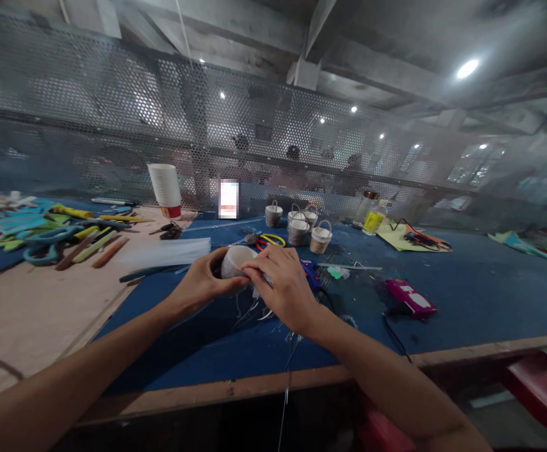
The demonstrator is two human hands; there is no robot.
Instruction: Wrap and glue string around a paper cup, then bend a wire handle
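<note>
My left hand is wrapped round the side of a small white cup, its open mouth tilted up. At the cup's right edge, my right hand is closed, thumb and fingertips pinched against the rim. Whether a small piece lies between those fingertips is hidden. Just beyond the hands lie pliers with red and yellow handles. A blue glue gun is partly covered by my right hand. Behind it stand several little handled buckets. Thin wires or strands lie below the hands.
A stack of paper cups stands at the back left, near clear plastic sticks. Scissors and coloured tools lie farther left. To the right are a magenta corded device and a yellow-labelled bottle. A perforated metal screen backs the table.
</note>
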